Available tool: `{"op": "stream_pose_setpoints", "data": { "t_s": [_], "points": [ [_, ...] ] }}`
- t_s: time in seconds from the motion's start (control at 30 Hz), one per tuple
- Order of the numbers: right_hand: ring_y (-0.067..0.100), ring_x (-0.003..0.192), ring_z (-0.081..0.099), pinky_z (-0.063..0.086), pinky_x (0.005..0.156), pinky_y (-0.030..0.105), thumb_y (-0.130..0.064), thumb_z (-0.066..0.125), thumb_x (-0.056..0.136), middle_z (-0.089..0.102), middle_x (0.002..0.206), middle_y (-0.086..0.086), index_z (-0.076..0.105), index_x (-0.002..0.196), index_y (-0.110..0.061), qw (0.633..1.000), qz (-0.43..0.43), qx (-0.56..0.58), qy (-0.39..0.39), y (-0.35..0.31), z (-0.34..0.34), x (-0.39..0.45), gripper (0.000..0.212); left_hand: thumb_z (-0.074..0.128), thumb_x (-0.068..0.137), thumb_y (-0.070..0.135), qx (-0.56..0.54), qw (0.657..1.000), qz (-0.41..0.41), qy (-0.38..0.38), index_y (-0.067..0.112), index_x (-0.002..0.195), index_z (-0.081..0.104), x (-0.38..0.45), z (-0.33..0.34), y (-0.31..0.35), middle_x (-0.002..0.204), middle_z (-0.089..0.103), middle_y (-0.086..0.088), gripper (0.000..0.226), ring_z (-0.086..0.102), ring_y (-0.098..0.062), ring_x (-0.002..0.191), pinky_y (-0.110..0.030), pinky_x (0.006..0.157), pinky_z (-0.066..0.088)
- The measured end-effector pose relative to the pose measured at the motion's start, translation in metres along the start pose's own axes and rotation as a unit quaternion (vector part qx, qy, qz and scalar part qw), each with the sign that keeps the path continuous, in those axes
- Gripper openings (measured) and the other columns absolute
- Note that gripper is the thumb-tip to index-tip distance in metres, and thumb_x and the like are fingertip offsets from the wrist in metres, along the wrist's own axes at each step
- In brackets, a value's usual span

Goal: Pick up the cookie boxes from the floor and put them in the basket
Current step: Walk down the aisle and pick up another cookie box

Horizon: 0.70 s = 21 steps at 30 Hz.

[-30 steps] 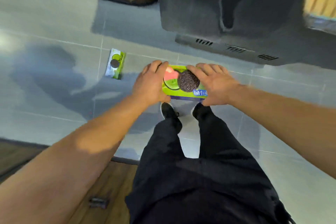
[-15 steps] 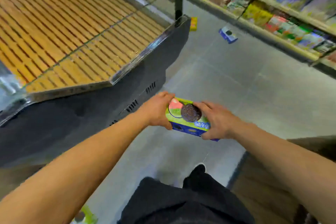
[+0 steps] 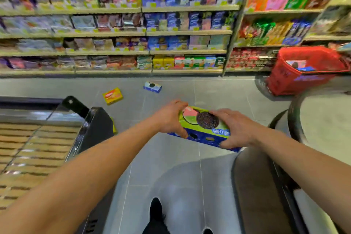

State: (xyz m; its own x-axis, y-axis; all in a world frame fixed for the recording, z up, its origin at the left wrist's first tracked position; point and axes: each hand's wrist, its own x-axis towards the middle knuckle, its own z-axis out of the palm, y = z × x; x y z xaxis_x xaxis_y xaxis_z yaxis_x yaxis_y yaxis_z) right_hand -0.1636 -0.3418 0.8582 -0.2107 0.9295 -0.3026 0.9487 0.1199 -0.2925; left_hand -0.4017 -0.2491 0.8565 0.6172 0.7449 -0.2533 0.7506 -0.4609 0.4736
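we hold green cookie box (image 3: 204, 126) mid-air at centre, left hand (image 3: 168, 119) and right hand (image 3: 234, 131) clasping short ends. looks light, stiff cardboard; glossy, so grip edges. red basket (image 3: 296, 83) at 2 o'clock.

Supermarket aisle: stocked shelves (image 3: 144, 33) showing price tags, red shopping basket (image 3: 303, 74) sitting right of them.
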Motion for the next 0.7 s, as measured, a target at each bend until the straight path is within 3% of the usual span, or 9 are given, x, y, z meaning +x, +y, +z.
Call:
{"op": "stream_pose_setpoints", "data": {
  "t_s": [0.17, 0.43, 0.53, 0.7],
  "points": [
    [0.023, 0.126, 0.043, 0.041, 0.104, 0.039, -0.051, 0.072, 0.054, 0.034, 0.148, -0.003, 0.018, 0.150, -0.036, 0.996, 0.077, 0.013, 0.053, -0.004, -0.043, 0.013, 0.111, 0.089, 0.051, 0.043, 0.018, 0.996, 0.088, -0.004, 0.022, 0.147, 0.031, 0.055, -0.056, 0.000, 0.149, 0.033, 0.001, 0.114, 0.035, -0.019, 0.134, -0.032, 0.108, 0.032],
    [0.017, 0.122, 0.046, 0.044, 0.102, 0.038, -0.054, 0.071, 0.052, 0.040, 0.142, -0.004, 0.025, 0.147, -0.034, 0.976, 0.169, 0.064, 0.125, -0.010, -0.084, 0.016, 0.108, 0.086, 0.053, 0.046, 0.026, 0.982, 0.181, -0.047, 0.030, 0.144, 0.033, 0.118, -0.116, 0.011, 0.146, 0.036, 0.005, 0.106, 0.037, -0.017, 0.128, -0.031, 0.096, 0.034],
    [0.012, 0.119, 0.045, 0.044, 0.102, 0.035, -0.055, 0.071, 0.054, 0.040, 0.140, -0.008, 0.028, 0.146, -0.035, 0.968, 0.186, 0.082, 0.145, 0.002, -0.095, 0.012, 0.104, 0.086, 0.051, 0.048, 0.008, 0.979, 0.193, -0.064, 0.032, 0.143, 0.036, 0.136, -0.128, 0.025, 0.143, 0.038, 0.007, 0.106, 0.040, -0.013, 0.118, -0.028, 0.089, 0.037],
    [0.009, 0.117, 0.045, 0.042, 0.098, 0.027, -0.056, 0.070, 0.061, 0.041, 0.138, -0.007, 0.035, 0.143, -0.032, 0.959, 0.195, 0.087, 0.185, 0.038, -0.119, 0.020, 0.093, 0.086, 0.053, 0.043, -0.026, 0.979, 0.187, -0.072, 0.033, 0.138, 0.044, 0.178, -0.145, 0.048, 0.136, 0.044, 0.007, 0.096, 0.044, -0.012, 0.113, -0.030, 0.092, 0.042]
  ]
}}
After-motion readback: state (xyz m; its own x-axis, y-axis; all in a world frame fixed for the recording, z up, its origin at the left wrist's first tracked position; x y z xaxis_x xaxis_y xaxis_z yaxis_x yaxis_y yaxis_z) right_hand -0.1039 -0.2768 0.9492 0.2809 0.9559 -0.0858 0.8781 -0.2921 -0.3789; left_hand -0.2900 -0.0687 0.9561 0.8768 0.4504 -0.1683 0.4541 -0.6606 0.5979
